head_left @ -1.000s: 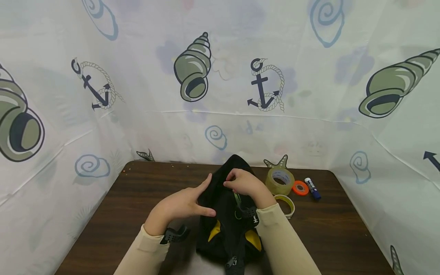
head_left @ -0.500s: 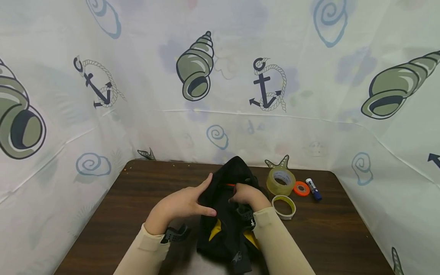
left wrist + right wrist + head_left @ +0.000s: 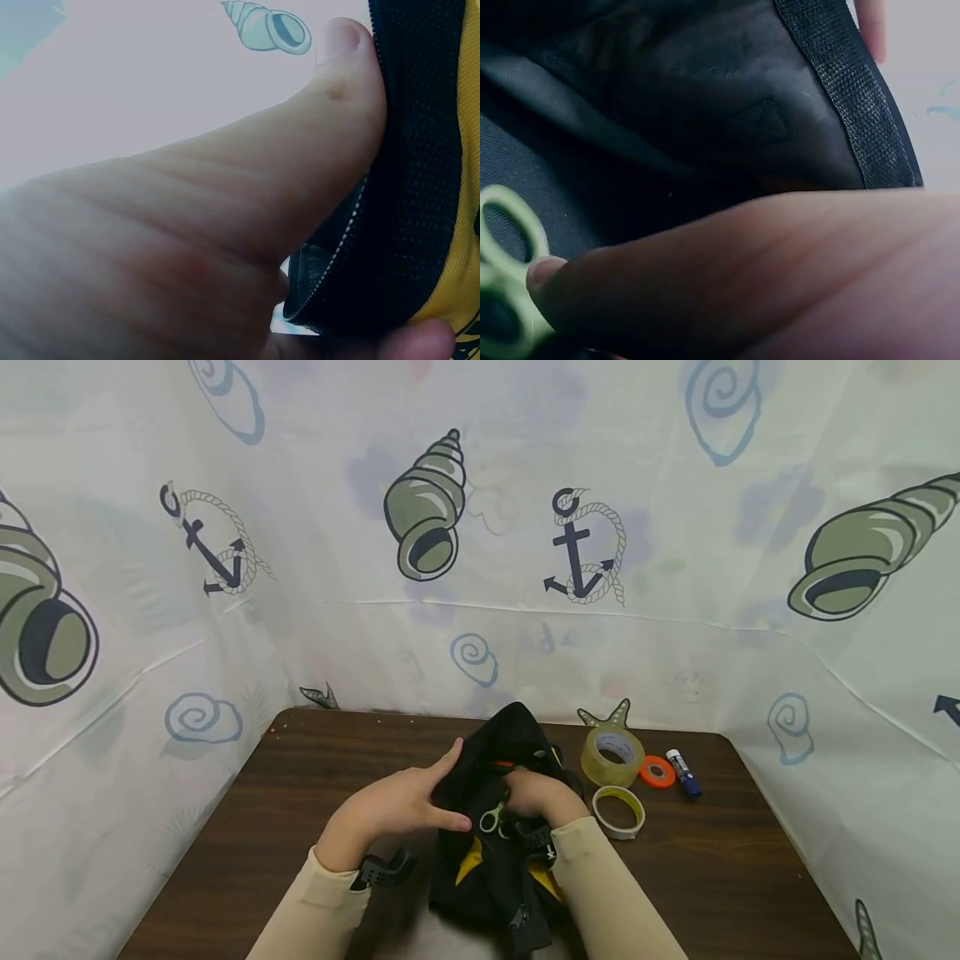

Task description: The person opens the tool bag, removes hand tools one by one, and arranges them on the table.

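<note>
A black bag with yellow panels and an open zipper stands at the middle of the table. My left hand grips its left side, the thumb lying along the zipper edge in the left wrist view. There, a fingertip rests against the yellow fabric. My right hand reaches into the bag's opening and holds a pair of scissors with light green handles. In the right wrist view a fingertip presses on the scissors' handle; their blades are hidden. The dark lining shows beyond the hand.
Right of the bag are a wide roll of clear tape, a narrower tape roll, an orange ring-shaped roll and a glue stick. The brown table meets a white shell-printed curtain.
My right hand has moved down into the bag's opening, and the scissors' green handles now show left of it. The bag's front flap has shifted slightly right. My left hand stays put.
</note>
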A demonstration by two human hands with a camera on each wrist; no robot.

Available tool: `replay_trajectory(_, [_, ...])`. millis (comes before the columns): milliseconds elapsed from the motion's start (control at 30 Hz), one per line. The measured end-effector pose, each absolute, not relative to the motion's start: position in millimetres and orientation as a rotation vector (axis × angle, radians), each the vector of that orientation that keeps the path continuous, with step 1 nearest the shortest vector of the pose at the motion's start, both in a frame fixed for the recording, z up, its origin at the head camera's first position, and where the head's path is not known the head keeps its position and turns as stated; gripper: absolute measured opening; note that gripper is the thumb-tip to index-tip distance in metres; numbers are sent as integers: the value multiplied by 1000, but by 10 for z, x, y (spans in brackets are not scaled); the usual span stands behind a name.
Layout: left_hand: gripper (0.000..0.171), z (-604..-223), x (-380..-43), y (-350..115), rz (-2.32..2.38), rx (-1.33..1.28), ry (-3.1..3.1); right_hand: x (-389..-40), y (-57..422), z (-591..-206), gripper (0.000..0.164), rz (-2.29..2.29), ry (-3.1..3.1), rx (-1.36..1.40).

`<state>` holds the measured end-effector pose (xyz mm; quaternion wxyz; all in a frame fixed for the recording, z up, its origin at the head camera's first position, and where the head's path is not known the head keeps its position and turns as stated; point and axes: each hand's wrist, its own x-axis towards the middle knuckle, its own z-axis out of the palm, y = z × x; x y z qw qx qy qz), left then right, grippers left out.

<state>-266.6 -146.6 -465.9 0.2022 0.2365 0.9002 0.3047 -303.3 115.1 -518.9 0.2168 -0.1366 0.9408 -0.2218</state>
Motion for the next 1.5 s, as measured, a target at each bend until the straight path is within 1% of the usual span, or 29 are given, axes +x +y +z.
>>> replay_trajectory(133, [122,-4658,-2667,-1473,845,651,2513,-3027,1150,-5192,35,-638,2576,-450])
replay_trajectory(300, [122,-4642,-2665,-1475,839,651,2513,-3029,1138,-5225,36,-675,2582,-429])
replay_trajectory(400, [122,-4632,-2670,-1477,836,660,2515,-3036,1128,-5267,28,-707,2585,-418])
replay_trajectory(500, [122,-4626,-2674,-1481,832,665,2516,-3040,1123,-5307,12,-702,2592,-413])
replay_trajectory(567, [122,-4624,-2676,-1481,832,662,2516,-3044,1120,-5327,9,-682,2603,-402])
replay_trajectory(833, [121,-4611,-2661,-1482,827,649,2515,-3034,1111,-5401,25,-635,2590,-316])
replay_trajectory(933, [121,-4614,-2661,-1487,825,646,2516,-3042,1112,-5419,26,-627,2600,-315])
replay_trajectory(1000, [122,-4616,-2664,-1489,827,648,2516,-3049,1116,-5420,21,-619,2615,-332])
replay_trajectory(1067, [122,-4621,-2666,-1491,830,650,2515,-3079,1145,-5459,10,-645,2629,-353])
replay_trajectory(1100, [122,-4622,-2666,-1492,830,651,2516,-3078,1150,-5456,9,-664,2628,-347])
replay_trajectory(1133, [122,-4623,-2666,-1493,832,650,2515,-3078,1156,-5456,17,-692,2623,-337])
replay_trajectory(1200, [122,-4625,-2665,-1494,835,649,2516,-3079,1161,-5461,37,-741,2615,-312])
replay_trajectory(1233, [122,-4626,-2664,-1495,836,647,2517,-3080,1162,-5465,41,-758,2613,-298])
replay_trajectory(1267, [122,-4627,-2663,-1496,836,647,2518,-3056,1141,-5426,41,-762,2607,-263])
replay_trajectory(1300, [122,-4628,-2662,-1497,838,646,2517,-3061,1137,-5436,38,-752,2612,-259])
replay_trajectory(1433, [122,-4633,-2662,-1501,842,647,2515,-3057,1111,-5447,17,-699,2637,-242])
replay_trajectory(1500, [122,-4634,-2662,-1501,843,648,2512,-3044,1100,-5429,14,-713,2651,-255])
